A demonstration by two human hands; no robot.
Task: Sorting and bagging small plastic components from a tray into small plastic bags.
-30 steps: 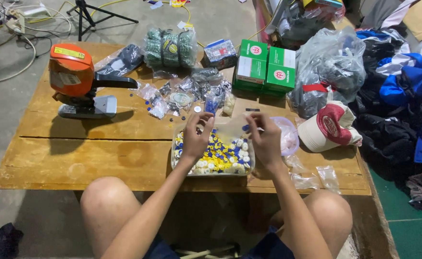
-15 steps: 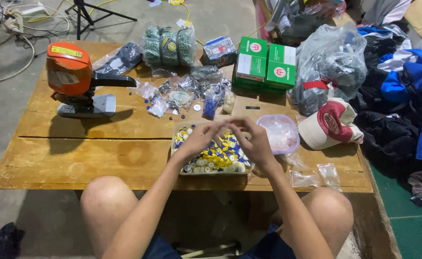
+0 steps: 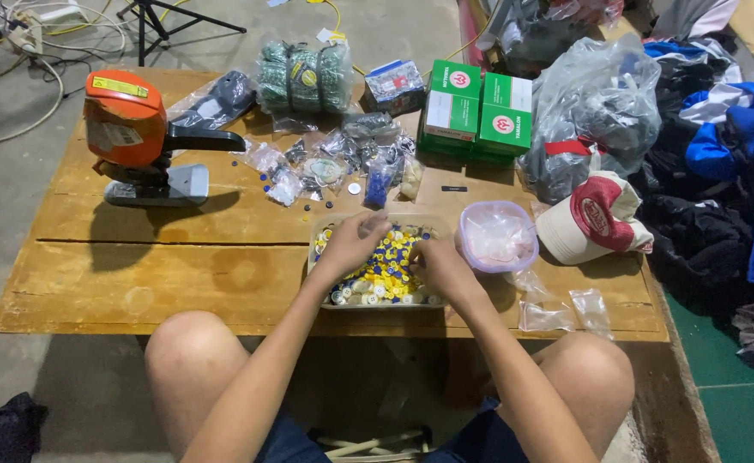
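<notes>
A shallow tray [image 3: 317, 257] full of small yellow, blue and white buttons [image 3: 387, 273] sits on the low wooden table [image 3: 180, 266] in front of me. My left hand [image 3: 353, 243] rests palm down in the tray's left part, fingers curled among the pieces. My right hand [image 3: 435, 261] reaches into the tray's right side, fingers bent down into the pile. Whether either hand pinches a piece is hidden by the fingers.
An orange press machine [image 3: 132, 133] stands at the table's left. Small plastic bags [image 3: 308, 167], green boxes [image 3: 478, 107], a round clear container [image 3: 497, 236], a red and white cap [image 3: 596, 219] and a large bag [image 3: 596, 111] lie around. Clothes [image 3: 720, 171] pile at the right.
Both hands, raised over the tray a second ago holding small items up, came together and have dropped into the tray's pile.
</notes>
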